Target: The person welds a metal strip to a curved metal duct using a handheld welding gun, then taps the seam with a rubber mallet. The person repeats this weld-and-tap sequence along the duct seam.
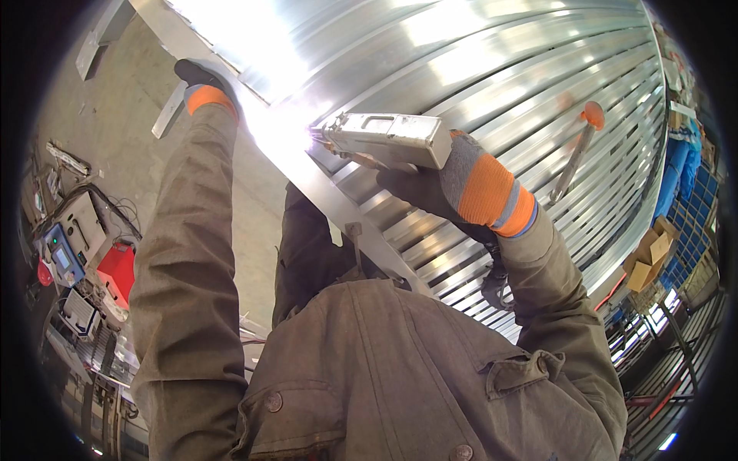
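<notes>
— What's the right hand (pixel 430 188) got?

— It is clenched around a boxy metal handheld tool (pixel 388 140), gripping it from below and behind. The tool sits a little above picture centre, just over the slatted metal panel (pixel 538 84).

— Which way does it point?

— Its long axis runs roughly from 3 o'clock to 9 o'clock, the nose tipped a touch upward at the 9 o'clock end. The nose meets a very bright glare where the panel joins the long flat metal rail (pixel 338 203); the contact itself is washed out, so I cannot tell whether it touches.

— How would it handle?

— I'd judge it rigid and fairly heavy for one hand, hard-cased and smooth-sided, so a gloved palm under the rear body looks the sensible hold. Near the nose I'd keep clear; it probably runs hot.

— And the left hand (pixel 201 83)?

— Up at 11 o'clock, gloved, resting on the upper edge of the rail. Whether the fingers wrap it or only press flat, I cannot tell.

— The rail itself?

— Stiff, slick, likely sharp-edged. It runs diagonally from 11 o'clock down toward 5 o'clock.

— Anything else around?

— An orange-handled tool (pixel 578 150) lies on the slats at 2 o'clock, well apart from the hands. A red box (pixel 117 270) and grey equipment (pixel 77 230) sit on the floor at 8 o'clock, cardboard boxes (pixel 649 257) at 4 o'clock.
</notes>
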Available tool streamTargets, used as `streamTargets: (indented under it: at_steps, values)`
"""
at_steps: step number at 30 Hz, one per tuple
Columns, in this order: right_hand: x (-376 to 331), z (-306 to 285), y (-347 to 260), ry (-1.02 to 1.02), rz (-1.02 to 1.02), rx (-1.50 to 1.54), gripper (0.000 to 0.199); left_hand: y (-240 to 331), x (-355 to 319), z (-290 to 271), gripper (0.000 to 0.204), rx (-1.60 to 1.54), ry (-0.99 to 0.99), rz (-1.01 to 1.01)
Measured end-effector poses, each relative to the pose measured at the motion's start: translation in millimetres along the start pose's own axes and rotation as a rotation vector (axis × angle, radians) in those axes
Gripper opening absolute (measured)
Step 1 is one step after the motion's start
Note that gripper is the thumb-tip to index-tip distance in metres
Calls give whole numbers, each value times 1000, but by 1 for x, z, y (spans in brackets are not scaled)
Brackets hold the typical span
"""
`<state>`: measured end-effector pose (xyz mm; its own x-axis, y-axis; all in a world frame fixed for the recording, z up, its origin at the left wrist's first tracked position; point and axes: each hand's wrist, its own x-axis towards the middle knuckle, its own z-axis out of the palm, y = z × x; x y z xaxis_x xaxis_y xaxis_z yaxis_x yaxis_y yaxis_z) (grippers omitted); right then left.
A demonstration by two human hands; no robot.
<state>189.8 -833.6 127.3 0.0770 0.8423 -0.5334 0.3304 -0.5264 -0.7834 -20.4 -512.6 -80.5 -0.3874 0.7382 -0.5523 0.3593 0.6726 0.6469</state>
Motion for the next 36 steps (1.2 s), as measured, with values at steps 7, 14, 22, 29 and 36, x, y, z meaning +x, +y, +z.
streamTargets:
  at_steps: [7, 14, 22, 29, 36]
  values:
    - [9, -3, -3, -27, -2, -35, 45, 10, -22, -4, 123, 3, 3, -10]
    - [16, -6, 1, -69, 54, -117, 44, 11, -24, -1, 114, -50, -16, -6]
    - [38, 4, 20, -128, -117, -76, 49, 3, -14, -4, 119, -50, -77, 35]
    - [39, -3, 18, -91, -74, -44, 52, 2, -12, -3, 112, -142, -61, 20]
    - [27, -14, 0, 18, -71, 44, 55, 4, -9, -2, 99, -203, -160, -36]
